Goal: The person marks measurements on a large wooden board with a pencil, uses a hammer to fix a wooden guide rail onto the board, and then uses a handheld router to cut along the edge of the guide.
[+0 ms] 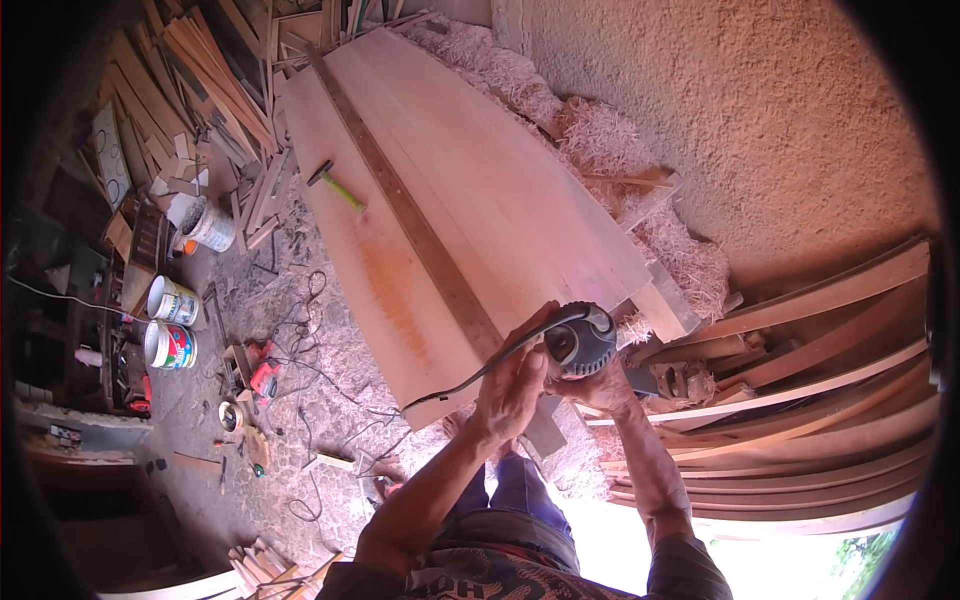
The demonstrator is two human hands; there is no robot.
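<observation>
Close in front of me, at the near end of a wide wooden panel, is a corded power tool with a round, dark grey, ribbed housing. Its lower part is hidden, so its exact kind does not show. My left hand is closed against its left side, below the black cord. From the right, my right hand grips the housing, its fingers partly hidden under the tool. A long, narrow dark wooden strip lies lengthwise on the panel. Left of the strip rests a hammer with a green handle.
Wood shavings are heaped between panel and wall. Curved planks are stacked at right. On the floor at left stand several buckets, a red power tool and tangled cords. Scrap boards lean at far left.
</observation>
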